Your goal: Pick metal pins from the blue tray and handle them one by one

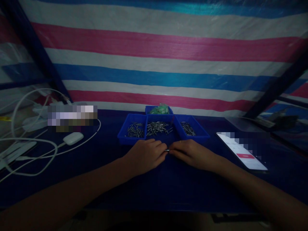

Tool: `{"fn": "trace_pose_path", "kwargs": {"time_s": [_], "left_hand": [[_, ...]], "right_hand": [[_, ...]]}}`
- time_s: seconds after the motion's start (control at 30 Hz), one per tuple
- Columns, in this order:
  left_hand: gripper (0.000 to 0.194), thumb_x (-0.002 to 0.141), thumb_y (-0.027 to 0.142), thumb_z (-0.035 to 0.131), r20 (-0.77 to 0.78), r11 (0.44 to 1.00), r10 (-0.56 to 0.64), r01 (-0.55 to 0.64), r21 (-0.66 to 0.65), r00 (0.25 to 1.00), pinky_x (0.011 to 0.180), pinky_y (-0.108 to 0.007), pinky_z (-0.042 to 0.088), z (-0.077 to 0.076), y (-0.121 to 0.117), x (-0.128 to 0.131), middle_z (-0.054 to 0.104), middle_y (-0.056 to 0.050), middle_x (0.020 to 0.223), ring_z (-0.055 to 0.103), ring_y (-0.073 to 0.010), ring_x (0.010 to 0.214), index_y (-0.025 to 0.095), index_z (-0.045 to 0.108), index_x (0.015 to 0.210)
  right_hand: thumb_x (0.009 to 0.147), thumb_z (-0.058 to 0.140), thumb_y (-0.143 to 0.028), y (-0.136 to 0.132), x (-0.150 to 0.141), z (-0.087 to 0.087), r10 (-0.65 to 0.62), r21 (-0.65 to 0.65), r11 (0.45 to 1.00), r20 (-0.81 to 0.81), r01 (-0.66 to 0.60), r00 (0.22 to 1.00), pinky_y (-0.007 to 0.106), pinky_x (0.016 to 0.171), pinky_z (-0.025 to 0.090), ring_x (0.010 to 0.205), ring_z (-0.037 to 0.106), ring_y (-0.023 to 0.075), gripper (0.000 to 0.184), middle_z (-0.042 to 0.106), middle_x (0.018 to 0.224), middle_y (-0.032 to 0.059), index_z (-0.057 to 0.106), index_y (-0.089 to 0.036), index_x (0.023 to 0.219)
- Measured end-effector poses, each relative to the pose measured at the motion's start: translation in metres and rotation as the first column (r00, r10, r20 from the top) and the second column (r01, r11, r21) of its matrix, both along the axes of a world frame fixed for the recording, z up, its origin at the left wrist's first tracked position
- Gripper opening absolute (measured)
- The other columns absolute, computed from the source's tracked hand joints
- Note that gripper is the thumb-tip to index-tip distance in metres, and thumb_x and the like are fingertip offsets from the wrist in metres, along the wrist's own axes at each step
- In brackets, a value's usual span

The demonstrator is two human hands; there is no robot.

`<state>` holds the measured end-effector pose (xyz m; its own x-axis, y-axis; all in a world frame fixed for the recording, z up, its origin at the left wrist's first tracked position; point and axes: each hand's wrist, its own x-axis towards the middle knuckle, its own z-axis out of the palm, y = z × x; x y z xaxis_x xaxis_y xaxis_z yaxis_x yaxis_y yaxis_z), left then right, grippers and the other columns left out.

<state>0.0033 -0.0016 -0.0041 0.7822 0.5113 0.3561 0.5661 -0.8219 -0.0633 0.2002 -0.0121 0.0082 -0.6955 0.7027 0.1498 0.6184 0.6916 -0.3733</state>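
Note:
My left hand [147,156] and my right hand [193,154] meet over the blue table in front of the bins. Between their fingertips runs a small thin metal pin [167,150], gripped from both sides; its exact kind is too small to make out. Just beyond my hands stand three blue plastic bins: the left bin [122,134], the middle bin [166,136] and the right bin [204,134]. Loose slender metal pieces [136,130] lie in the left one, with similar pieces [157,127] in the middle and more pieces [187,128] on the right.
Behind these, another blue bin [147,109] holds a green plastic packet [160,109]. A lit phone [243,154] lies to the right. White cables [56,150] and a white charger case [73,138] spread over the left side. A striped sheet [163,45] hangs at the back.

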Motion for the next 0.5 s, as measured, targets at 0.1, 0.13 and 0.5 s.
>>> {"fn": "trace_pose_path", "kwargs": {"time_s": [0.1, 0.13, 0.5], "left_hand": [[0.020, 0.086, 0.027, 0.036, -0.029, 0.997, 0.080, -0.080, -0.009, 0.996, 0.051, -0.025, 0.038, 0.0019, 0.0003, -0.0003, 0.057, 0.000, 0.070, 0.055, -0.0136, 0.063, 0.016, 0.052, 0.078], [0.021, 0.086, 0.026, 0.035, -0.042, 0.995, 0.097, -0.098, -0.014, 0.994, 0.050, -0.024, 0.038, 0.0022, 0.0008, -0.0005, 0.057, 0.000, 0.069, 0.055, -0.0135, 0.061, 0.016, 0.052, 0.077], [0.019, 0.086, 0.024, 0.035, 0.021, 0.998, 0.056, -0.056, 0.017, 0.998, 0.054, -0.023, 0.039, 0.0030, -0.0002, -0.0013, 0.056, 0.000, 0.074, 0.055, -0.0120, 0.067, 0.016, 0.053, 0.083]], "right_hand": [[0.087, 0.038, -0.026, 0.0024, 0.0031, 0.0009, -0.061, 0.048, 0.997, 0.028, 0.060, 0.998, 0.024, 0.061, 0.038, 0.066, 0.054, 0.0115, 0.022, 0.060, 0.075, 0.0026, 0.057, -0.016, 0.085], [0.087, 0.038, -0.026, 0.0032, 0.0040, 0.0013, -0.081, 0.056, 0.995, 0.036, 0.079, 0.996, 0.024, 0.061, 0.038, 0.067, 0.054, 0.0118, 0.022, 0.061, 0.075, 0.0029, 0.058, -0.016, 0.087], [0.086, 0.040, -0.024, 0.0035, 0.0007, -0.0063, -0.063, 0.106, 0.993, 0.071, 0.056, 0.995, 0.025, 0.064, 0.037, 0.069, 0.053, 0.0124, 0.021, 0.059, 0.075, 0.0041, 0.058, -0.015, 0.084]]}}
